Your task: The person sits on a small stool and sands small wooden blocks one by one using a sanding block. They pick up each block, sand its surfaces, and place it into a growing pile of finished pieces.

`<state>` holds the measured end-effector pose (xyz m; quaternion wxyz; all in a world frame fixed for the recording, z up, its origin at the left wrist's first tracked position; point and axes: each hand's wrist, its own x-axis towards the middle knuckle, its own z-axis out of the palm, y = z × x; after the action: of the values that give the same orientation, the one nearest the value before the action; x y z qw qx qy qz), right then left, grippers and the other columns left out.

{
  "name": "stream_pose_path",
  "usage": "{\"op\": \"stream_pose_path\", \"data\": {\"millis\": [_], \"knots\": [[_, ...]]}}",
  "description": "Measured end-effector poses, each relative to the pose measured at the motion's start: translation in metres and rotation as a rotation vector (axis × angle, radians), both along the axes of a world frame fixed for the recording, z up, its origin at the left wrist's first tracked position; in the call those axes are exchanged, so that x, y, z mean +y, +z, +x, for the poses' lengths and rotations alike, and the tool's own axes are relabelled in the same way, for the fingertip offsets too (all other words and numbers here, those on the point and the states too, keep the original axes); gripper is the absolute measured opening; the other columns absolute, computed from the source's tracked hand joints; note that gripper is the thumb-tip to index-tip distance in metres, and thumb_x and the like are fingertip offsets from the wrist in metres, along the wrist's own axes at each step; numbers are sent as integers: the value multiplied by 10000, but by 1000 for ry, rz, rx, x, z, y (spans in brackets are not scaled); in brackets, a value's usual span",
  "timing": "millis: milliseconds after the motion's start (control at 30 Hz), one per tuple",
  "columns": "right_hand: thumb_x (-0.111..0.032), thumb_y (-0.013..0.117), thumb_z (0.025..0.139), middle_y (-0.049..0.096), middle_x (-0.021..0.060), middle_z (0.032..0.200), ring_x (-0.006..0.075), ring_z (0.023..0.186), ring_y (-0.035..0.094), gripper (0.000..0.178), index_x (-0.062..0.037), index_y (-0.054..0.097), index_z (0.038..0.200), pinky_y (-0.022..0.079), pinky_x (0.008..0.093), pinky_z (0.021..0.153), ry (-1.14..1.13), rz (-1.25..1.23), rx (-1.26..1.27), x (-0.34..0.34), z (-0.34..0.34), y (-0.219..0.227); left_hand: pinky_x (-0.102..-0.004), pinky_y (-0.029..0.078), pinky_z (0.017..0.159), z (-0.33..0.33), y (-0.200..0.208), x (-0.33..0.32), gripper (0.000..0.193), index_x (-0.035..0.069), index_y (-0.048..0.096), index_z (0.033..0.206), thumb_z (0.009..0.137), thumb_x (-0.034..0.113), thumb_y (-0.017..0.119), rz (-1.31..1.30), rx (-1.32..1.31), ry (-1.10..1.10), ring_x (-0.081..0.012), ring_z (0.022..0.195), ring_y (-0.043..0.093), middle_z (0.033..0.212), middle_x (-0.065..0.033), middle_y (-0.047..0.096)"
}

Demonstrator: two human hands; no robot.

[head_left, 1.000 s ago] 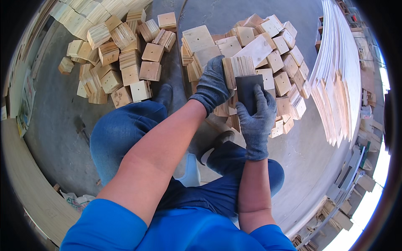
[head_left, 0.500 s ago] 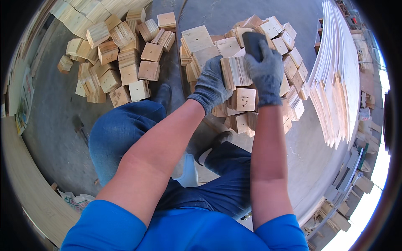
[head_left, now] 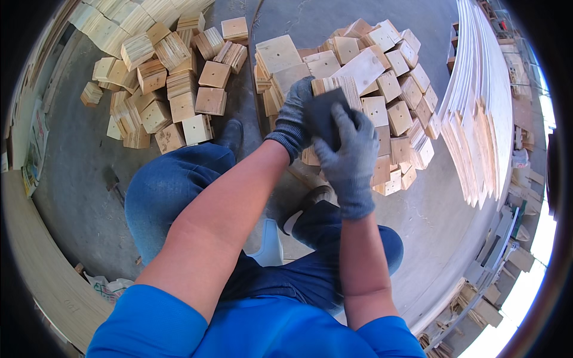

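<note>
Gloved fingers [head_left: 342, 121] of the right hand [head_left: 351, 164] are spread a little and clamped on one flat dark grey block [head_left: 322, 113], two of them lying along its face and the thumb near its lower edge. That dark block rests at a tilt over one layered plywood block [head_left: 353, 89], covering its near edge and near left corner; the far edge shows. Around the plywood block's left edge, the gloved left hand [head_left: 294, 116] is clamped, most of its fingertips hidden.

Both hands are above the near left edge of the right-hand pile [head_left: 389, 88], one of two piles of wooden blocks on the grey concrete floor [head_left: 412, 224]. Toward the floor's left side is the left-hand pile [head_left: 183, 107], roughly twenty blocks; the right-hand one has over twenty, overlapping too much for an exact count. Along the floor's right side leans one stack of tall, thin boards [head_left: 480, 119], too many to count. Two dark shoes [head_left: 233, 136] stand near the piles' closest edges.
</note>
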<state>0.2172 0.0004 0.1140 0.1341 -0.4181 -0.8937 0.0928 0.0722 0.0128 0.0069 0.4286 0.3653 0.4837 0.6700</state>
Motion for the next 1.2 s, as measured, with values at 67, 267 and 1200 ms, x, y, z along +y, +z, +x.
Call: {"op": "stream_pose_path", "data": {"millis": [67,267,1200], "knots": [[-323,868,809,626,227,1353,440,1213,624,679,-144,678,1436,499,554,1056,54,44,76,31,-20,-2,-427,597,967,-6,-35,8,512,83,684,1279,839,287,846,24,536,95,-320,1092,733,1129,-141,751],[-417,830,838,737,268,1211,436,1082,737,639,-102,734,1386,596,500,952,-79,50,99,136,-41,-6,-501,479,1134,4,-13,-10,750,59,541,1395,754,257,877,-174,727,199,-450,1259,564,1331,-242,578],[-408,896,781,737,271,1219,388,1112,737,747,-9,717,1386,581,452,999,-336,-267,198,57,137,26,-434,423,1250,-18,68,-24,1285,-35,328,1643,652,411,1015,-486,857,11,-422,1488,477,1581,-290,475]]}}
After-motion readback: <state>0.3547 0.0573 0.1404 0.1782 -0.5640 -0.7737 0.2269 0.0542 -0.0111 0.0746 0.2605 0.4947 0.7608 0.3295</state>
